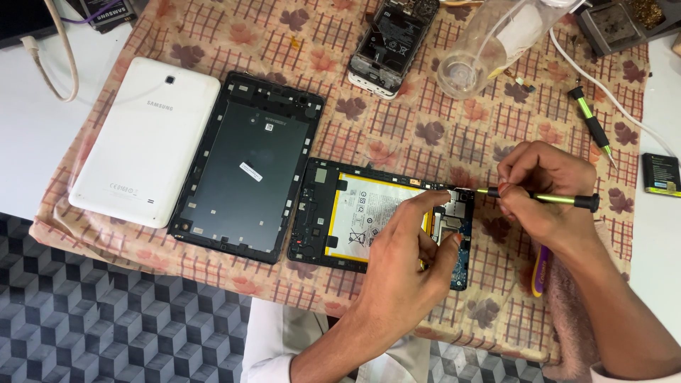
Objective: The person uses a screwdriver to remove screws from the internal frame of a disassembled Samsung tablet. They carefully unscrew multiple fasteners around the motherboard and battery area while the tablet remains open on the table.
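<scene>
Two bare forearms are showing from the near edge of the scene, one from the near middle and one from the near right. The left hand (415, 245) and the right hand (543, 188) are wearing no gloves, rings or watch. A white sleeve cuff is showing at the near end of the left forearm, and a sliver of white sleeve is peeking in at the near right corner. White clothing is showing below, at the near middle
</scene>
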